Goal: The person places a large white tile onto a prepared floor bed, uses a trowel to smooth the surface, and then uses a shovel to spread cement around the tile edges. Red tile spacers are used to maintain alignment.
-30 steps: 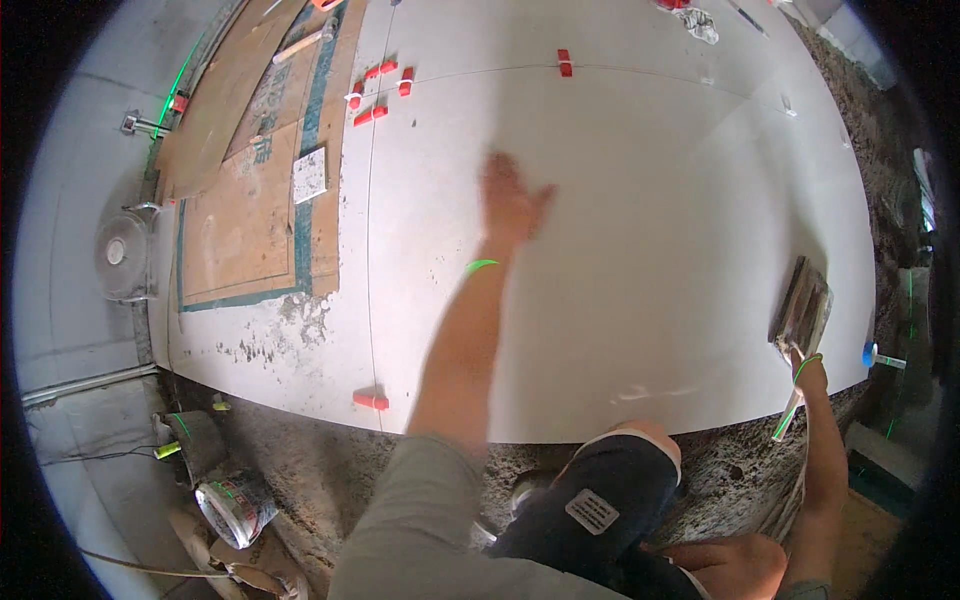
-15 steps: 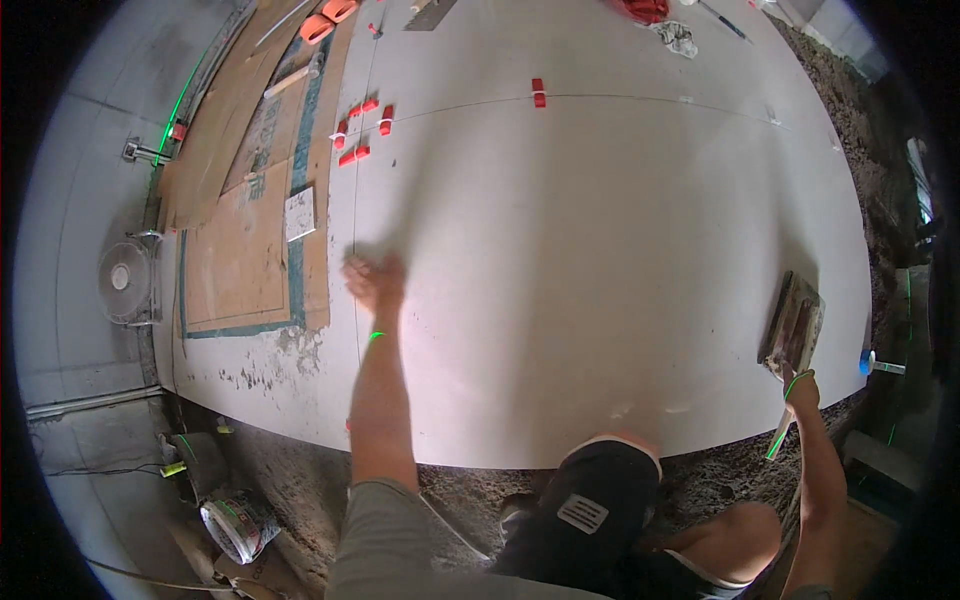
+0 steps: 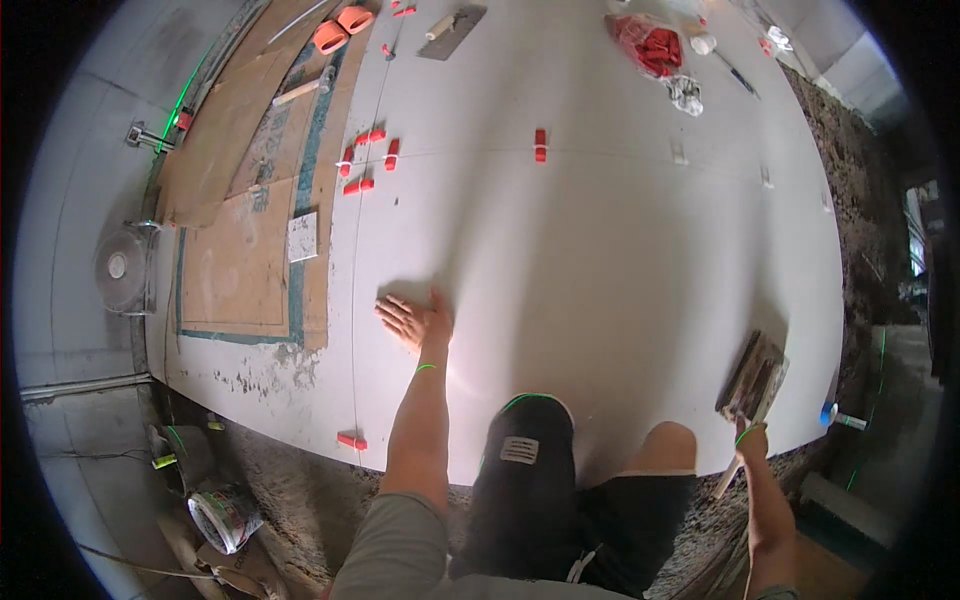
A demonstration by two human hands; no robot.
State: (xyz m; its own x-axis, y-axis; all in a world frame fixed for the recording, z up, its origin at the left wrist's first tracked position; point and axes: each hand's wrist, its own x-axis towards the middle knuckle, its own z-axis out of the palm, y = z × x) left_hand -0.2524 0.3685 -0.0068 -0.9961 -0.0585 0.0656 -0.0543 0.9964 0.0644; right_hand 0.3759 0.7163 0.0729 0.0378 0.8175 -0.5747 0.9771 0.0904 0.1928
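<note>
My left hand lies with its fingers spread on a large pale floor tile, right of a thin joint line. Out at the right, my right hand is closed round the wooden handle of a paddle-like tool with a rectangular, mortar-stained head. That head is low over the tile; whether it touches cannot be told. Several red levelling wedges with white clips cluster where joints cross, beyond my left hand. Single wedges sit on the far joint and at the near tile edge.
Cardboard sheets cover the floor at left, with a hammer and tile offcut on them. A notched trowel and red-filled plastic bag lie far off. A fan stands by the left wall, a bucket lower left.
My left hand has moved right, from beside the joint line onto the tile, and its blur is gone. The view has shifted. My knees are further forward, and the held tool appears further left.
</note>
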